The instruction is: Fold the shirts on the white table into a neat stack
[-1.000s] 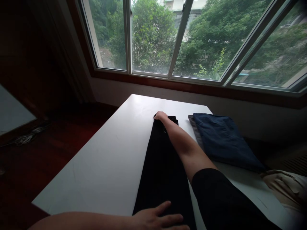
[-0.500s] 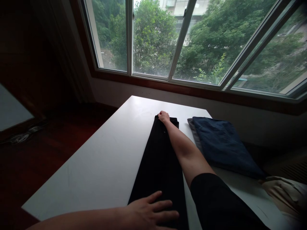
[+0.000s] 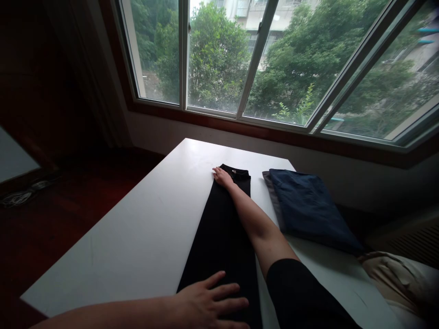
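Note:
A pair of black trousers lies lengthwise on the white table, its waistband toward the window. My left hand rests on the near part of the cloth with fingers spread, holding nothing. Stretched far forward, my right hand lies on the left edge of the trousers just below the waistband, fingers extended and partly over the table. A small pale label shows inside the waistband. The near end of the trousers runs out of view at the bottom.
Folded dark blue cloth lies on a grey piece at the table's right side. Beige cloth is at the lower right. A window stands beyond the table's far edge. Cables lie on the floor at left.
My right hand has let go of the waistband and moved slightly left and down, now flat on the trousers' edge. The waistband lies more open to view. My left hand stays spread on the cloth.

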Motion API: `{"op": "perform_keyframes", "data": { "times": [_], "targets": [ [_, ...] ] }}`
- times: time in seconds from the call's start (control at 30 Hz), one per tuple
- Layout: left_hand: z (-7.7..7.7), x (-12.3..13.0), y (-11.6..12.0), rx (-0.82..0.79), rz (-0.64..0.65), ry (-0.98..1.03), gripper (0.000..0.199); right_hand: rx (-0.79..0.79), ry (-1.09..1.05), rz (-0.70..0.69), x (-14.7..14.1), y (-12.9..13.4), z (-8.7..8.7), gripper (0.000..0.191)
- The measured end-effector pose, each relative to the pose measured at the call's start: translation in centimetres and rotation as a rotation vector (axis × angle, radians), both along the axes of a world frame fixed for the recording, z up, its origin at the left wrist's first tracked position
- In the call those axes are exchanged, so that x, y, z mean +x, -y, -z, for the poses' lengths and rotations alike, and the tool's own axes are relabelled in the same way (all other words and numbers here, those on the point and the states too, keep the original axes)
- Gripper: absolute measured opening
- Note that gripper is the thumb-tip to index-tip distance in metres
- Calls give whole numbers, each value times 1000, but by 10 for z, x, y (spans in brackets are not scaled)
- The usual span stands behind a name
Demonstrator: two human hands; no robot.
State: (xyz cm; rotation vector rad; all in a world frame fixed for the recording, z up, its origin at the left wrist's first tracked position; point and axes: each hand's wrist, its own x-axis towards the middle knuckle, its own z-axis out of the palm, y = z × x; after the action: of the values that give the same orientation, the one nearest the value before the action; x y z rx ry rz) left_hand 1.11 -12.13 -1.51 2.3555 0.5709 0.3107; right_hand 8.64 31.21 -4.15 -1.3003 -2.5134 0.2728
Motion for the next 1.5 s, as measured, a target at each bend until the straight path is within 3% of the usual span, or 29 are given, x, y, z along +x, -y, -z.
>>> {"op": "perform_keyframes", "data": {
  "times": [0.13, 0.27, 0.4, 0.57, 0.77, 1.03, 1.2, 1.37, 1.5],
  "targets": [
    [-15, -2, 2, -36, -38, -15, 57, 32, -23, -5, 4, 12, -7, 41],
    [-27, -4, 3, 0, -31, -36, 60, 29, -71, -113, 24, 49, -5, 41],
    [-28, -3, 4, 115, -4, -63, 59, 8, -104, -211, 59, 94, 6, 43],
    [-27, -2, 4, 162, 22, -100, 62, -18, -71, -111, 84, 124, 14, 53],
    [-28, -8, -6, 87, 53, -94, 76, 16, 13, -105, 85, 128, 21, 56],
    [-28, -3, -22, 234, 21, -130, 84, 23, 53, -127, 80, 102, 22, 57],
    [-15, -3, -37, 266, -47, -179, 85, 68, 158, -109, 74, 88, 13, 58],
    [-12, 3, -17, 255, -54, -165, 74, 111, 145, -98, 71, 97, 2, 52],
    [-18, 8, 5, 228, 3, -121, 66, 180, 59, -137, 90, 130, -3, 44]
  ]
}}
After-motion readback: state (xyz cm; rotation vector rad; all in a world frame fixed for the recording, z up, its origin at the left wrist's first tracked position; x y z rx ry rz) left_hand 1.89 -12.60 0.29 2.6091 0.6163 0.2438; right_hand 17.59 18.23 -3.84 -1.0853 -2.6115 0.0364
